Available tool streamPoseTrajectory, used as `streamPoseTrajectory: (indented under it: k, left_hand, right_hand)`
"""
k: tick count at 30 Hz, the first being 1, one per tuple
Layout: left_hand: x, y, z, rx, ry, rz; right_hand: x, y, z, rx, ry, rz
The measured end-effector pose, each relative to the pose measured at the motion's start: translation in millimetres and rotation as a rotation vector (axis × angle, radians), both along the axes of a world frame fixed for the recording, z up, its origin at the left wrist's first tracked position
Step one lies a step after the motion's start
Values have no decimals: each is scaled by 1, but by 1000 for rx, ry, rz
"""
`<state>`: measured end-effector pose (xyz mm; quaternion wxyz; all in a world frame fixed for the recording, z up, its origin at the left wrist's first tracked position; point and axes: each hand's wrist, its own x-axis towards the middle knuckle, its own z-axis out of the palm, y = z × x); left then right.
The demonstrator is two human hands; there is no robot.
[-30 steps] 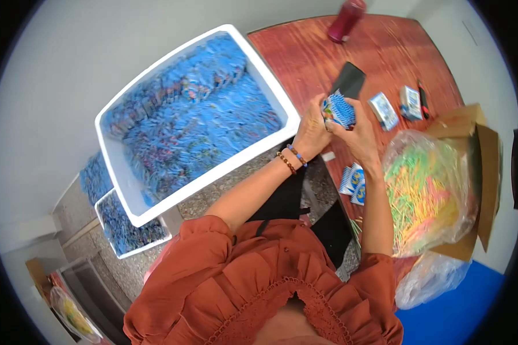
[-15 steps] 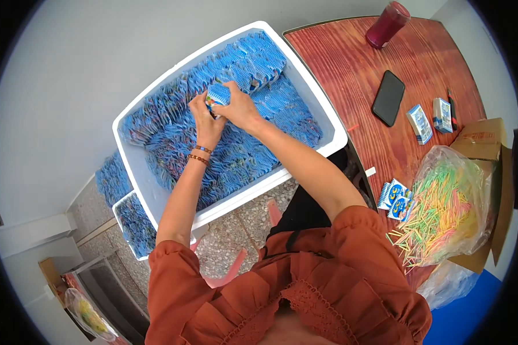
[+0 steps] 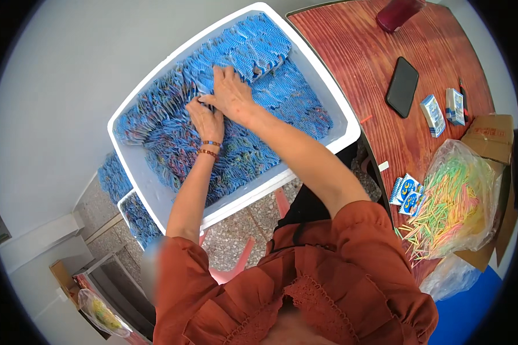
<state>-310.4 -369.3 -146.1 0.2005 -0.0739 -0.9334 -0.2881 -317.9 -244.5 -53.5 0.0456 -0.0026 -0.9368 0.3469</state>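
Observation:
A white foam box holds dense rows of small blue packets standing on edge, with more lying flatter in front. My right hand rests on the back row, fingers stretched apart over the packet tops and thumb toward the left hand. Beside it, my left hand, wearing two beaded bracelets, touches the front of the row with loosely bent fingers. A pale packet edge shows between the hands; neither hand lifts anything clear of the rows. What lies under the fingertips is partly hidden.
Right of the box, a reddish wooden table carries a black phone, two small boxes, loose packets and a clear bag of coloured sticks. A dark red jar stands at the back. Another packet-filled container sits lower left.
The small stack of packets held up between both hands is now down among the rows. My right hand has spread its fingers over them. The view has shifted slightly.

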Motion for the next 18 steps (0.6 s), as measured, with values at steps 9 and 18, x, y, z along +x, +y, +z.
streamPoseTrajectory:
  k: [9, 18]
  left_hand:
    - [-6, -4, 15, -59, 22, -32]
    - [7, 2, 17, -34, 28, -98]
  right_hand:
    - [20, 53, -20, 91, -103, 470]
    - [0, 35, -21, -47, -184, 289]
